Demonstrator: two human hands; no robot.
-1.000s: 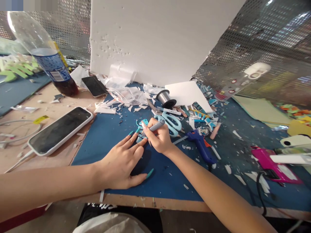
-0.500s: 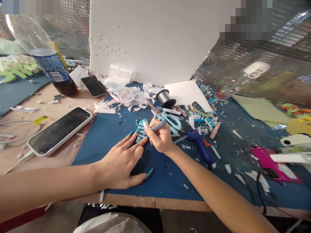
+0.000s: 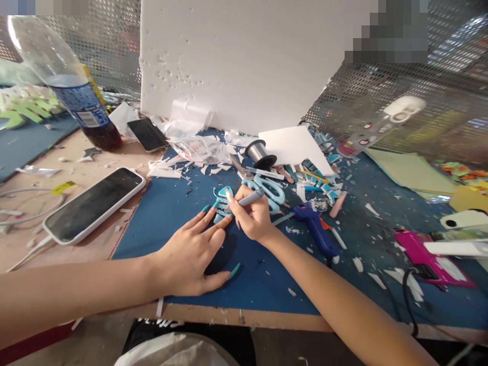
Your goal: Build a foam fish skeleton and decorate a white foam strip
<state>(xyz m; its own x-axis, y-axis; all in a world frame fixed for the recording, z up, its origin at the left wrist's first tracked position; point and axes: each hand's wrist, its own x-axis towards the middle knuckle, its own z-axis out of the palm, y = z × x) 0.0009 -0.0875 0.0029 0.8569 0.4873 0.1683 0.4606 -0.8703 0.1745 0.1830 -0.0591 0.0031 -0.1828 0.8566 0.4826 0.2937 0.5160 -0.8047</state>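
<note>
My right hand (image 3: 253, 216) is closed round a grey pen (image 3: 249, 198), its tip end hidden by the fingers. Under the hands lies a small light-blue fishbone-shaped piece (image 3: 222, 198) with a loop at its top. My left hand (image 3: 198, 254) rests on the mat with fingers spread, and its fingertips touch the piece's left and lower edge. Light-blue scissors (image 3: 271, 190) lie just beyond my right hand. A blue glue gun (image 3: 314, 229) sits to the right of it.
A spool of wire (image 3: 260, 154) and a white sheet (image 3: 295, 147) lie behind, among foam scraps. On the left are a phone (image 3: 95, 206), a second phone (image 3: 147, 134) and a bottle (image 3: 89, 112). A pink device (image 3: 429, 256) with a black cable is at right.
Both hands stay in nearly the same place. The pen in my right hand has shifted only very slightly.
</note>
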